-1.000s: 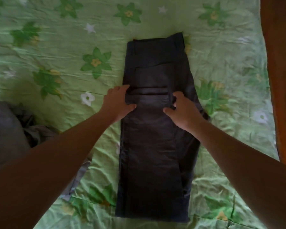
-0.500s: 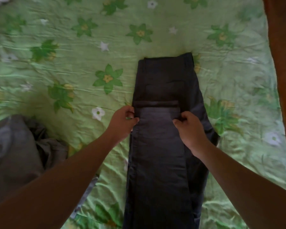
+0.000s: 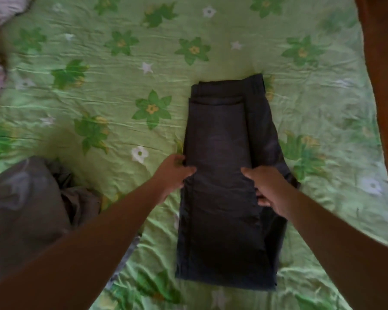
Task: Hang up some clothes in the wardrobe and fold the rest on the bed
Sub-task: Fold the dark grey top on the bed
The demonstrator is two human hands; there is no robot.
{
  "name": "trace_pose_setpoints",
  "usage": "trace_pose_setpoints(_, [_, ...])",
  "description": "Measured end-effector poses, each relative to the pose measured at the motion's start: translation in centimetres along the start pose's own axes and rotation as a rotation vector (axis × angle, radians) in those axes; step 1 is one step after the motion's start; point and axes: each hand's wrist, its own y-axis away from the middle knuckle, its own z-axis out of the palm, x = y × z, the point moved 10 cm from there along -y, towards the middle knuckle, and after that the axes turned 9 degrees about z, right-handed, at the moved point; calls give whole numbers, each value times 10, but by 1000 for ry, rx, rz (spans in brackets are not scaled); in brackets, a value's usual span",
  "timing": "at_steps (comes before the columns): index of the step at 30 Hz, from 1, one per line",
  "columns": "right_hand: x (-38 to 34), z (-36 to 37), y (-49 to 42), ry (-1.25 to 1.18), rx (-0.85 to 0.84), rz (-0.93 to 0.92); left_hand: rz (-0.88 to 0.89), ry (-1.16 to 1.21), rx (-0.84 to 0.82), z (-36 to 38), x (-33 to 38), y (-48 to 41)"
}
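Trousers (image 3: 229, 180), dark navy and folded lengthwise into a long narrow strip, lie on the green flowered bedsheet (image 3: 112, 90) right of centre, waistband end farthest from me. I see a second layer doubled over the top, its hem edge sitting just short of the waistband. My left hand (image 3: 174, 173) grips the left edge of the strip, thumb on top and fingers curled under the cloth. My right hand (image 3: 268, 189) pinches the right edge of that upper layer the same way. Creases run faintly down the fabric. At my left, apart from the trousers, a crumpled grey garment (image 3: 29, 202) sits on the sheet.
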Motion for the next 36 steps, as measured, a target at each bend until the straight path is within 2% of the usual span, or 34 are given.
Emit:
trace_pose_setpoints(4, [80,2,31,-21,-84,81,-169,53,-134,-3,-62,73])
trace_pose_setpoints(7, [121,5,50,-5,-68,27,-191,50,-216,5,-99,115])
trace_pose_setpoints(10, [144,0,68,103,28,-60,-64,32,-181,5,-112,141])
trace_pose_setpoints(14, [157,-5,92,116,41,-162,136,-63,-82,-12,-110,159])
trace_pose_setpoints(17, [160,-12,103,105,115,-268,191,-102,-108,-7,-107,171])
trace_pose_setpoints(22, [157,-12,114,115,172,-423,308,-110,21,-11,-95,180])
trace_pose_setpoints(25, [166,-10,104,124,176,-377,343,-308,76,-14,-103,186])
trace_pose_setpoints(29, [206,3,91,74,68,-162,293,-483,85,-13,-126,202])
trace_pose_setpoints(32, [235,11,100,37,-3,-51,245,-467,39,-10,-148,219])
trace_pose_setpoints(36, [279,15,114,88,-28,-6,33,-258,-31,-6,-198,251])
